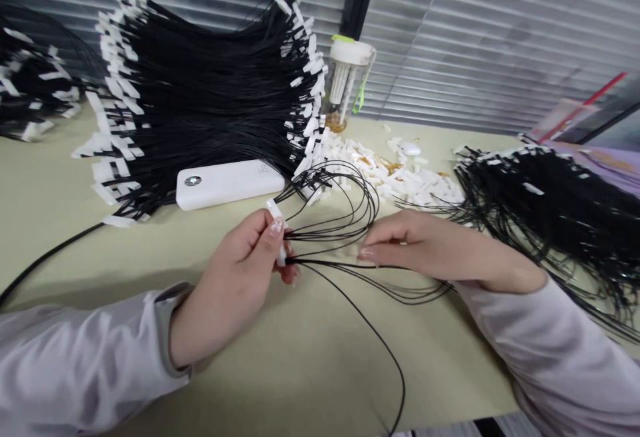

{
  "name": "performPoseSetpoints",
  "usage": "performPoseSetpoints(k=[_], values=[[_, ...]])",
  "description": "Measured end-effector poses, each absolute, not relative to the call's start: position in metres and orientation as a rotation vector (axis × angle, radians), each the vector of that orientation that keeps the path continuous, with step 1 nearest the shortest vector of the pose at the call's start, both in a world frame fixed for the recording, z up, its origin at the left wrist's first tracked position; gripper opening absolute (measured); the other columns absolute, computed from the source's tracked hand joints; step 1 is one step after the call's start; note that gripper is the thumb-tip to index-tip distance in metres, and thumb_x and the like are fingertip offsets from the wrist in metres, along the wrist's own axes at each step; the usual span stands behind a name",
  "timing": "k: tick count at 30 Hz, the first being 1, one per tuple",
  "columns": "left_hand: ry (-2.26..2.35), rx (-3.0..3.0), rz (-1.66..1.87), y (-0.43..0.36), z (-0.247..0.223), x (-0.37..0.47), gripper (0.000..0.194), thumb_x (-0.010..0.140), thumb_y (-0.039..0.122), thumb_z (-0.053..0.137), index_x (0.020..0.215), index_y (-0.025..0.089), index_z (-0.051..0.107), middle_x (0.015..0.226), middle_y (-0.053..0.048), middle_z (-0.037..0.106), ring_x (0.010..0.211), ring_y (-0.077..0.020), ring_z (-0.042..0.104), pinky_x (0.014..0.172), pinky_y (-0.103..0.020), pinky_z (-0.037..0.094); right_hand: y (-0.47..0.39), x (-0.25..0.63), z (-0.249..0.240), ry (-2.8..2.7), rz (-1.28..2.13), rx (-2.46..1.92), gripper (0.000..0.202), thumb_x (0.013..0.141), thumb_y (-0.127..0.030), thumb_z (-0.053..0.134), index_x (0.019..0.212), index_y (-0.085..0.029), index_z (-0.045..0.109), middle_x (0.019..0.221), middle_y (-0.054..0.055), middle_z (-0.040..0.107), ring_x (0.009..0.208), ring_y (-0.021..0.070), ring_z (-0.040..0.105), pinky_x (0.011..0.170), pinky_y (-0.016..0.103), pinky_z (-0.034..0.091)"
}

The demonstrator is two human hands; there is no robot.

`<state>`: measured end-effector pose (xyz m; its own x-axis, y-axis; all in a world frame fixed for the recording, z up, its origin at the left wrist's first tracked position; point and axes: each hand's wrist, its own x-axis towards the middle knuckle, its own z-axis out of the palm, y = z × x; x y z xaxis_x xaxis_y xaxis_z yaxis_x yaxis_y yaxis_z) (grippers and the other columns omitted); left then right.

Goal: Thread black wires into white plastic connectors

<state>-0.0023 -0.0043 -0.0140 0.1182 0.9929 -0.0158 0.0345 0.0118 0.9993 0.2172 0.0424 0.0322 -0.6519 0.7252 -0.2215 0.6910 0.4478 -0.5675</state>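
My left hand [240, 270] is closed around a white plastic connector [274, 210], thumb on top and fingers underneath. Several thin black wires [330, 230] run out of its right side; some loop back toward the far side, others lead right, and one curves down to the front edge. My right hand [420, 244] is beside these wires, thumb and forefinger pinched on a black wire [350, 264] a short way from the connector. Its other fingers are curled and mostly hidden.
Behind my hands stands a big stack of black cables [210, 84] with white connectors at both ends. Before it lies a white power bank [230, 184]. A clear bottle [345, 77] stands behind a heap of white connectors [390, 170]. More black wires [560, 204] lie at right.
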Motion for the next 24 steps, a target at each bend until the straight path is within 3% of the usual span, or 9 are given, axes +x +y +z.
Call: performPoseSetpoints(k=[4, 10, 15, 19, 24], values=[[1.191, 1.326, 1.075, -0.005, -0.011, -0.002, 0.023, 0.086, 0.034, 0.033, 0.072, 0.019, 0.042, 0.063, 0.006, 0.046, 0.052, -0.006, 0.051, 0.052, -0.02, 0.043, 0.044, 0.213, 0.032, -2.634, 1.161, -1.211, 0.03, 0.08, -0.038, 0.043, 0.083, -0.015, 0.061, 0.075, 0.002, 0.058, 0.067, 0.0099, 0.051, 0.06, 0.022, 0.039], [1.219, 1.351, 1.037, -0.004, -0.012, -0.004, 0.022, 0.086, 0.035, 0.032, 0.074, 0.02, 0.044, 0.066, 0.005, 0.048, 0.053, -0.0066, 0.052, 0.051, -0.02, 0.042, 0.043, 0.212, 0.038, -2.582, 1.452, -1.11, 0.022, 0.077, -0.031, 0.048, 0.069, -0.013, 0.057, 0.062, -0.002, 0.049, 0.059, 0.0071, 0.043, 0.057, 0.02, 0.035], [1.216, 1.352, 1.026, -0.004, -0.01, -0.003, 0.021, 0.085, 0.033, 0.033, 0.073, 0.019, 0.043, 0.063, 0.006, 0.047, 0.051, -0.0058, 0.052, 0.05, -0.018, 0.042, 0.041, 0.212, 0.042, -2.542, 1.519, -1.112, 0.023, 0.079, -0.031, 0.046, 0.071, -0.012, 0.057, 0.065, -0.001, 0.051, 0.061, 0.0077, 0.044, 0.058, 0.021, 0.035], [1.213, 1.354, 1.033, -0.004, -0.008, 0.0, 0.021, 0.086, 0.032, 0.033, 0.07, 0.019, 0.042, 0.059, 0.007, 0.044, 0.05, -0.0054, 0.052, 0.048, -0.017, 0.04, 0.038, 0.214, 0.048, -2.535, 1.284, -1.225, 0.021, 0.079, -0.03, 0.045, 0.068, -0.015, 0.055, 0.061, -0.002, 0.047, 0.058, 0.0071, 0.042, 0.054, 0.02, 0.033], [1.161, 1.299, 1.037, -0.004, -0.01, 0.001, 0.021, 0.085, 0.033, 0.034, 0.071, 0.019, 0.041, 0.063, 0.006, 0.043, 0.051, -0.0061, 0.051, 0.05, -0.02, 0.042, 0.022, 0.208, 0.053, -2.617, 0.559, -1.221, 0.022, 0.081, -0.024, 0.043, 0.061, -0.016, 0.047, 0.057, -0.003, 0.043, 0.055, 0.0074, 0.038, 0.053, 0.022, 0.031]])
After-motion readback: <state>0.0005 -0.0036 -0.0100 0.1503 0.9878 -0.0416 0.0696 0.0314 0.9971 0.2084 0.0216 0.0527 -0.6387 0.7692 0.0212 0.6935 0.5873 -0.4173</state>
